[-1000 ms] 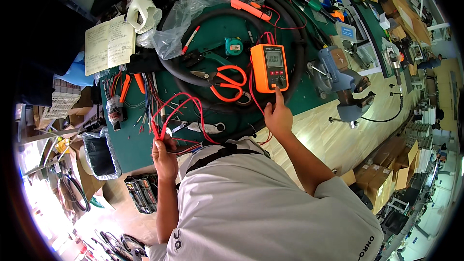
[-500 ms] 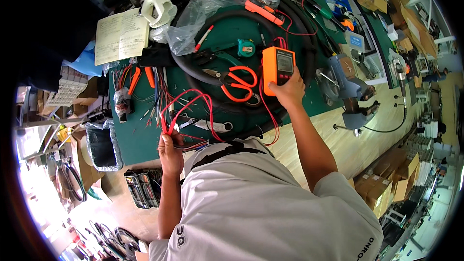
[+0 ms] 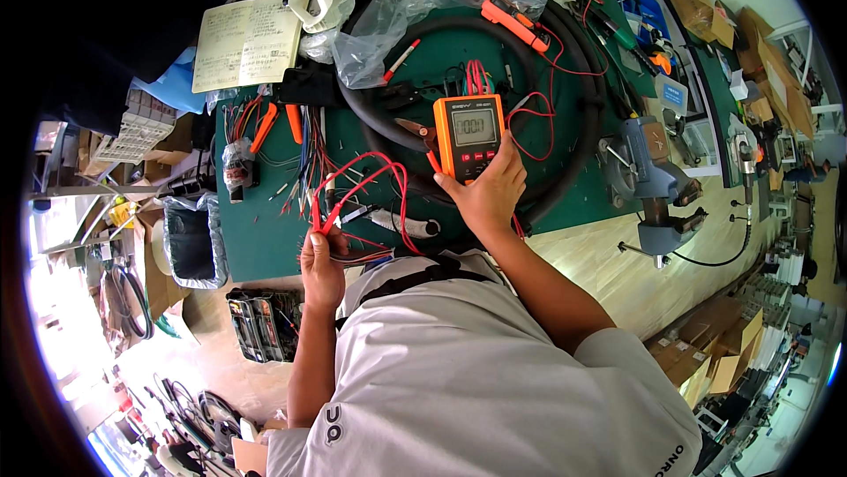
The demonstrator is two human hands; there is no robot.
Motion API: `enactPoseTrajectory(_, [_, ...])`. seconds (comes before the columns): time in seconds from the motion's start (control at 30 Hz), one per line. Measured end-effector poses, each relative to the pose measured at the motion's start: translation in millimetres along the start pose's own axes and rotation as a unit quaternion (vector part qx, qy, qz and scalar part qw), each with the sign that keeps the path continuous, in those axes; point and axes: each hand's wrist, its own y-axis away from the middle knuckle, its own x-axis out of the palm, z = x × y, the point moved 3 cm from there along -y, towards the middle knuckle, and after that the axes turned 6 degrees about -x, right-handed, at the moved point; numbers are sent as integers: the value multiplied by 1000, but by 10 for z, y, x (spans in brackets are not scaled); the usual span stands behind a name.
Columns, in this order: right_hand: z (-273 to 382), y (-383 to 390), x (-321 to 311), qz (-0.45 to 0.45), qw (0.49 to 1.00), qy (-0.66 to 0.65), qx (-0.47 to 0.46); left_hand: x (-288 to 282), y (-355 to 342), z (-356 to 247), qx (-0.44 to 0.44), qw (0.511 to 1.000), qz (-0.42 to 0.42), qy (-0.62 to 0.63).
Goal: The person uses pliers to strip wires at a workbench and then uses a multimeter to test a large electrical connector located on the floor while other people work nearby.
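Note:
My right hand (image 3: 492,195) holds an orange handheld meter (image 3: 448,137) by its lower end, its display facing up at me with digits showing. Red and green leads come out of the meter's top end. Two red test leads (image 3: 323,215) are pinched together in the fingers of my left hand (image 3: 323,270), close to the bench's near edge. Their red wires (image 3: 406,203) loop up and over toward the middle. Behind the meter, orange-handled scissors (image 3: 412,129) are mostly hidden. A white-handled tool (image 3: 415,225) lies between my hands.
A thick black hose (image 3: 578,124) coils across the green bench (image 3: 265,252). Around it lie a second orange meter (image 3: 516,25), loose wires (image 3: 309,137), an open notebook (image 3: 247,45) and plastic bags (image 3: 375,49). A vise (image 3: 648,155) stands right; a lined bin (image 3: 192,243) stands left.
My right hand has brought the meter left, over the scissors, and turned its display toward me. My left hand still pinches the red leads. The whole view has shifted slightly.

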Motion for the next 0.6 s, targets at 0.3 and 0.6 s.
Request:
enactPoseTrajectory(0.3, [126, -51, -376, -61, 977, -73, -192, -21, 40, 1, 16, 1000, 7, -4])
enactPoseTrajectory(0.6, [1055, 258, 50, 438, 732, -520, -50, 5, 50, -15, 19, 999, -19, -36])
